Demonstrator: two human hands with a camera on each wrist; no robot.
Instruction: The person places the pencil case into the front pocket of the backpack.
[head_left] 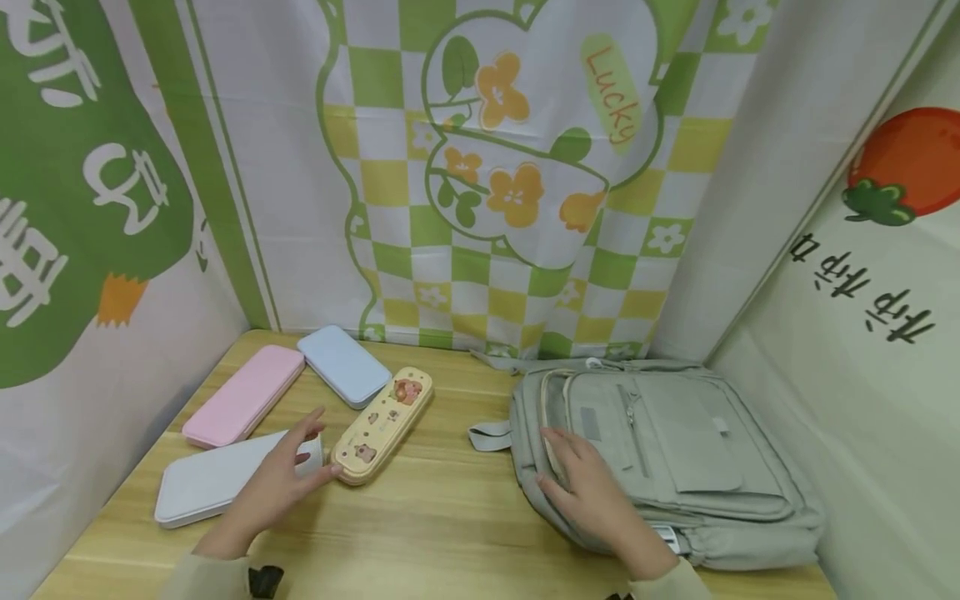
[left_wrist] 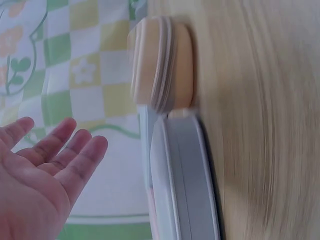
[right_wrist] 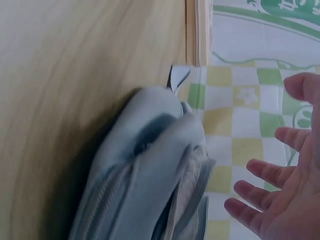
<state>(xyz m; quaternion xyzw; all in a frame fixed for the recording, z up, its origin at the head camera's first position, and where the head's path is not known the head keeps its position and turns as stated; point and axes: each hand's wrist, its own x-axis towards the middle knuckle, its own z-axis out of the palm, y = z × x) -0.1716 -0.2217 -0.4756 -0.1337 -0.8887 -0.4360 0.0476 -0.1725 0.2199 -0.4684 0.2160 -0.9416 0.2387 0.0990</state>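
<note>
My left hand hovers above the white case, fingers spread. Its thumb comes close to the near end of a yellow pencil case with cartoon animals on the lid; the head view leaves contact uncertain. In the left wrist view the left hand is empty, beside the blurred yellow case and the white case. Over the left edge of a grey-green backpack lying flat is my right hand. The right wrist view shows that hand with fingers apart, holding nothing, beside the backpack.
A pink case and a light blue case lie at the back left of the wooden table. The backpack's loop sticks out to its left. Printed curtains hang behind the table and at both sides.
</note>
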